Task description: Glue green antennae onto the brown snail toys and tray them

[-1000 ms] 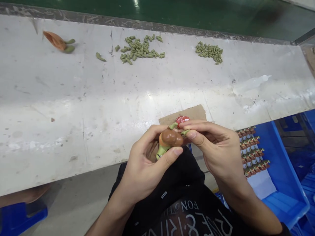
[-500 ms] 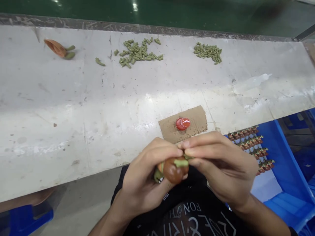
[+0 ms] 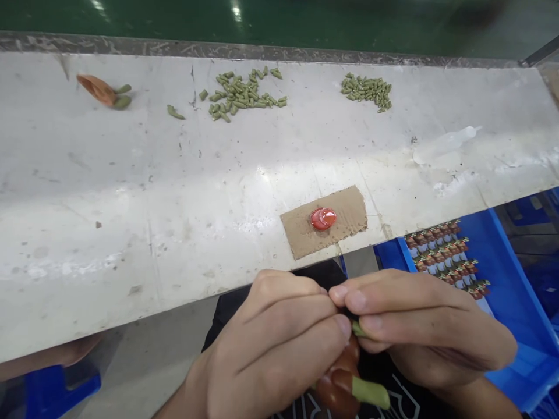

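Note:
My left hand (image 3: 279,337) is closed around a small glossy brown and green figurine (image 3: 338,390), hiding much of it. A pale green limb-like part (image 3: 371,393) sticks out of it to the lower right. My right hand (image 3: 419,326) pinches a small green piece (image 3: 358,330) against the figurine's upper side; whether the two are joined is hidden by the fingers. The fingertips of both hands nearly meet. Beyond them, at the table's near edge, a piece of cardboard (image 3: 353,218) carries a shiny red blob or cap (image 3: 323,219).
Small green pegs lie in a middle pile (image 3: 244,93) and a right pile (image 3: 367,90). An orange-brown hollow part (image 3: 96,89) with green bits lies far left. A translucent squeeze bottle (image 3: 445,145) rests at right. A blue crate (image 3: 519,314) holds rows of figurines (image 3: 441,250).
Both hands have come down and closer to my body. The figurine has turned in my left hand: its round brown top faced up before, and now a green limb points to the lower right.

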The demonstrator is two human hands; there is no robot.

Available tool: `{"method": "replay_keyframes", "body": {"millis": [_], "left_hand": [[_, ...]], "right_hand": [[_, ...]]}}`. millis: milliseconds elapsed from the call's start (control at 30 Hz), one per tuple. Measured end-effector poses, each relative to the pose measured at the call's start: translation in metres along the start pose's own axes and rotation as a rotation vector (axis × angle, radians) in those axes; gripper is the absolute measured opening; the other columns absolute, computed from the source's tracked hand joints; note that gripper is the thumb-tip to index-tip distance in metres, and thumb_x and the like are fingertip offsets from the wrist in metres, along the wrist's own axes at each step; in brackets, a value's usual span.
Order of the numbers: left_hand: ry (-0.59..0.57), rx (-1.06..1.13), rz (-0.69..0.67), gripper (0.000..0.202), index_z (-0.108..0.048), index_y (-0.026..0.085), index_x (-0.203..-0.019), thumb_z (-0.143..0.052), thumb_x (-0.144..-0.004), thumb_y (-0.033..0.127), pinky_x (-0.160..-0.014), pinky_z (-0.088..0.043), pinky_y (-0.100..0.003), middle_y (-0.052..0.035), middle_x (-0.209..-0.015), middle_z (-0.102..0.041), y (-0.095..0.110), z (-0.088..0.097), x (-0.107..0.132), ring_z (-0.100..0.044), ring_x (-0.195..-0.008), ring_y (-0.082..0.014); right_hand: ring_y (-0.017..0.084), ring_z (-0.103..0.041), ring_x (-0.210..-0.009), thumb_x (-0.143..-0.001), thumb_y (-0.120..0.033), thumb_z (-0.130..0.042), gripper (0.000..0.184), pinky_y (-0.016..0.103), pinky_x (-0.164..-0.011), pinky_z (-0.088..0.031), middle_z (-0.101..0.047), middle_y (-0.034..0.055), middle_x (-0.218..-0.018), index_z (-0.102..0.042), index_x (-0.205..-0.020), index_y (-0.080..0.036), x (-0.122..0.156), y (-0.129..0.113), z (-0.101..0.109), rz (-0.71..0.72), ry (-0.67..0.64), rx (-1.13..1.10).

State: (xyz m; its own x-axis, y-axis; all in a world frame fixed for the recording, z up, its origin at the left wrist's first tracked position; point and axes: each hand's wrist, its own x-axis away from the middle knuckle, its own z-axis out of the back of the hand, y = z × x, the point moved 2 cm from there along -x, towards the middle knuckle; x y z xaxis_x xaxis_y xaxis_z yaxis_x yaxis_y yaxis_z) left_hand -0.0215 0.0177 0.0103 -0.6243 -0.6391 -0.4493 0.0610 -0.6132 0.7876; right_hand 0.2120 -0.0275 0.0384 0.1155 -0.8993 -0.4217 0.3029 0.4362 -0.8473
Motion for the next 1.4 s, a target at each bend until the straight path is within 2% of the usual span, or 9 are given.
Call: {"method": "replay_keyframes", "body": {"millis": [100,233,433,500,667,833,933,1167,1400], "left_hand": [[-0.004,0.026,0.003,0.058,-0.071,0.029,-0.16,-0.09,-0.106,0.017,-0.093,-0.079,-0.05,-0.0088,-0.121,-0.095,0.006,0.001,0.0,-0.092,-0.105,-0.0356],[0.012,0.038,0.014,0.066,-0.071,0.028,-0.163,-0.095,-0.103,0.02,-0.092,-0.08,-0.048,-0.0086,-0.124,-0.094,0.011,0.0,-0.003,-0.092,-0.107,-0.0343],[-0.006,0.003,0.056,0.052,-0.073,0.034,-0.16,-0.085,-0.111,0.024,-0.093,-0.079,-0.052,-0.0079,-0.124,-0.094,0.015,0.0,-0.006,-0.091,-0.109,-0.0354],[-0.004,-0.011,0.028,0.045,-0.077,0.035,-0.154,-0.087,-0.111,0.026,-0.091,-0.079,-0.051,-0.0068,-0.122,-0.094,0.011,0.0,-0.008,-0.091,-0.107,-0.0347],[0.015,-0.042,-0.187,0.024,-0.082,0.023,-0.137,-0.084,-0.113,0.023,-0.09,-0.079,-0.042,-0.0077,-0.123,-0.095,0.0,-0.004,-0.014,-0.092,-0.11,-0.0306],[0.111,-0.083,-0.167,0.019,-0.08,0.012,-0.131,-0.08,-0.112,0.01,-0.099,-0.077,-0.037,-0.01,-0.123,-0.094,-0.001,-0.014,-0.012,-0.088,-0.118,-0.0252],[0.11,-0.093,-0.192,0.017,-0.078,0.01,-0.131,-0.075,-0.115,0.009,-0.1,-0.077,-0.038,-0.0114,-0.121,-0.093,-0.002,-0.021,-0.011,-0.087,-0.119,-0.0244],[0.138,-0.14,-0.208,0.016,-0.08,0.006,-0.128,-0.077,-0.114,0.012,-0.108,-0.074,-0.036,-0.0153,-0.121,-0.092,-0.005,-0.025,-0.011,-0.084,-0.123,-0.0238],[0.206,-0.209,-0.259,0.005,-0.084,0.011,-0.113,-0.085,-0.11,0.014,-0.105,-0.075,-0.031,-0.007,-0.112,-0.095,-0.006,-0.028,-0.02,-0.087,-0.112,-0.0201]], "right_hand": [[0.027,-0.094,-0.106,-0.109,-0.012,-0.084,0.053,0.038,-0.083,-0.084,-0.092,-0.0002,-0.13,-0.081,-0.156,-0.037,0.002,0.0,0.003,0.029,-0.007,-0.042],[0.026,-0.094,-0.11,-0.109,-0.01,-0.084,0.053,0.037,-0.086,-0.084,-0.092,-0.0003,-0.131,-0.082,-0.155,-0.038,-0.001,0.0,0.004,-0.014,-0.036,-0.057],[0.026,-0.094,-0.089,-0.109,-0.014,-0.086,0.047,0.036,-0.071,-0.083,-0.094,0.0002,-0.123,-0.086,-0.148,-0.039,-0.004,0.004,0.001,0.04,0.054,-0.026],[0.026,-0.094,-0.09,-0.107,-0.013,-0.088,0.048,0.036,-0.073,-0.083,-0.093,0.0002,-0.125,-0.086,-0.147,-0.039,-0.003,0.006,0.003,0.028,0.051,-0.013],[0.025,-0.094,-0.102,-0.103,-0.007,-0.09,0.053,0.033,-0.086,-0.083,-0.092,-0.0001,-0.131,-0.086,-0.148,-0.036,0.0,0.005,0.01,0.012,0.007,0.006],[0.02,-0.093,-0.109,-0.098,0.002,-0.085,0.031,0.023,-0.096,-0.078,-0.094,0.0074,-0.127,-0.091,-0.122,-0.016,0.001,0.003,0.013,0.088,0.043,0.065],[0.019,-0.092,-0.112,-0.097,0.005,-0.082,0.028,0.021,-0.1,-0.076,-0.094,0.009,-0.125,-0.089,-0.116,-0.015,0.003,0.003,0.013,0.059,0.026,0.115],[0.022,-0.093,-0.108,-0.094,0.001,-0.085,0.036,0.026,-0.09,-0.08,-0.092,0.0103,-0.123,-0.086,-0.125,-0.016,0.009,0.004,0.019,0.07,0.043,0.146],[0.021,-0.092,-0.105,-0.095,0.001,-0.079,0.036,0.028,-0.084,-0.081,-0.092,0.0096,-0.123,-0.083,-0.125,-0.019,0.011,0.003,0.022,0.069,0.06,0.19]]}}
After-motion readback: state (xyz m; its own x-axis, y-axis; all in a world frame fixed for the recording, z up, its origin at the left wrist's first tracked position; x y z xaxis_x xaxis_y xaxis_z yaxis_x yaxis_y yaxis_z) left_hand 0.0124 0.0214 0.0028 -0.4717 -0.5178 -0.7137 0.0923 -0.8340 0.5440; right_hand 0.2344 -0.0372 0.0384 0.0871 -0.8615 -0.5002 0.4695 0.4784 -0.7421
